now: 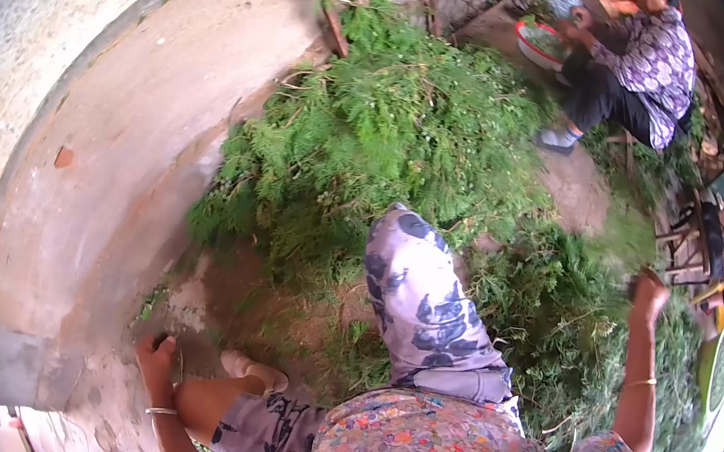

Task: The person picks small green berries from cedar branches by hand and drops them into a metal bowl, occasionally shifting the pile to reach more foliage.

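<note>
Green sprig (621, 237) at right hand (649, 295) is blurred

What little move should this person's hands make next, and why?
Perhaps bring the right hand inward toward the left hand. The two are spread wide apart, and blurred greenery shows beside the right one, though whether it is held is unclear. Closer together, they might handle one sprig more easily.
</note>
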